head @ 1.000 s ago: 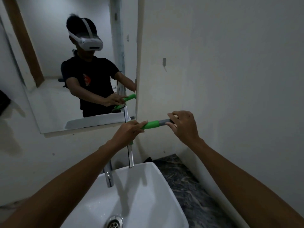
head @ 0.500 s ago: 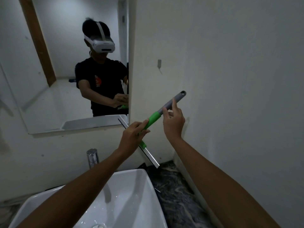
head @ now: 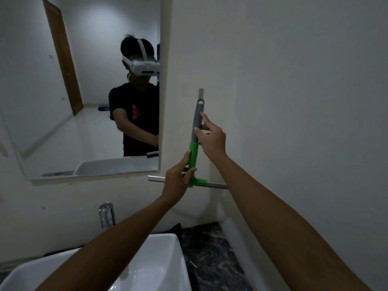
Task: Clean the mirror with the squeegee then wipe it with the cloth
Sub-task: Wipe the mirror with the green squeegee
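The squeegee (head: 194, 152) is standing upright against the wall, just right of the mirror (head: 88, 85), blade level at the bottom. The right hand (head: 212, 139) is pinching its grey upper handle; the left hand (head: 178, 181) is gripping the green lower part, above the sink (head: 168, 259).

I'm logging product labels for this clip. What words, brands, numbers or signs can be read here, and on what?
None can be read.
Squeegee: no lettering shows on its grey and green handle.
Shirt reflected in the mirror: a red and white print, too small and blurred to read.
Headset in the reflection: no legible marking.
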